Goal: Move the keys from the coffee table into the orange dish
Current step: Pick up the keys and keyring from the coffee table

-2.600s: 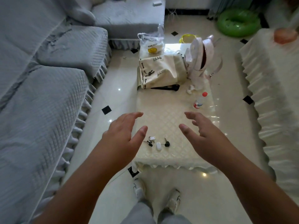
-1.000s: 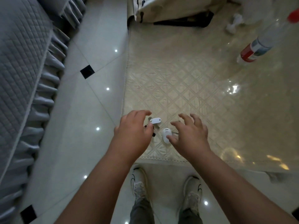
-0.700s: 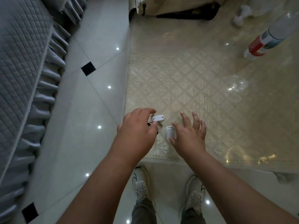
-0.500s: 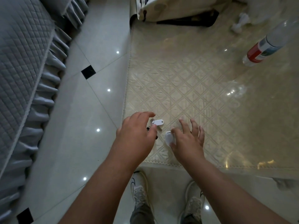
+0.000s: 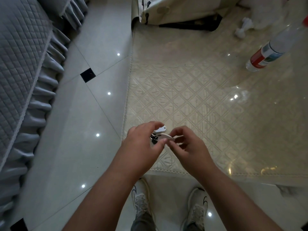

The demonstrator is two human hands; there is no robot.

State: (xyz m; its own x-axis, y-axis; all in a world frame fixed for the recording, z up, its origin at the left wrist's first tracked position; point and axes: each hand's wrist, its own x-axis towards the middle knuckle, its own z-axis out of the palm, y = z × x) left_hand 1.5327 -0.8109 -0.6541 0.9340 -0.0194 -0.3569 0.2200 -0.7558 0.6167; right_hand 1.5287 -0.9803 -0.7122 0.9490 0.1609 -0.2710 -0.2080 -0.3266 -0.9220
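The keys [image 5: 160, 133], a small bunch with dark key heads and two white tags, are held between both hands just above the near left corner of the coffee table [image 5: 191, 90]. My left hand [image 5: 143, 144] pinches the dark keys and the upper white tag. My right hand [image 5: 186, 144] has its fingers closed on the oval white tag. The orange dish is not in view.
A plastic bottle [image 5: 268, 50] with a red label lies at the table's right. A cream printed bag [image 5: 175, 9] and a black object [image 5: 193, 25] sit at the far end. A grey sofa [image 5: 21, 67] stands left, across a strip of tiled floor.
Both hands have closed on the keys and lifted them slightly off the cloth. Before, the fingers were spread over the keys lying on the table.
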